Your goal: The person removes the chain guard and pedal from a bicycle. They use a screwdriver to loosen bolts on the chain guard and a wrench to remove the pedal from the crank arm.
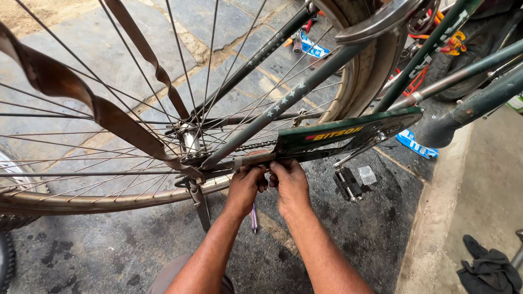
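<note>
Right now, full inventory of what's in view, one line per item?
bicycle frame: one, dark green, upside down across centre
rear wheel: one, silver rim and spokes, left
rim strip: one, brown, draped over the spokes
chain guard: one, dark green, right of centre
pedal: one, black, below the guard
screwdriver: one, purple handle, on the floor between the wrists
cloth: one, black, bottom right
left hand: at the guard's rear end
right hand: beside it, same spot
</note>
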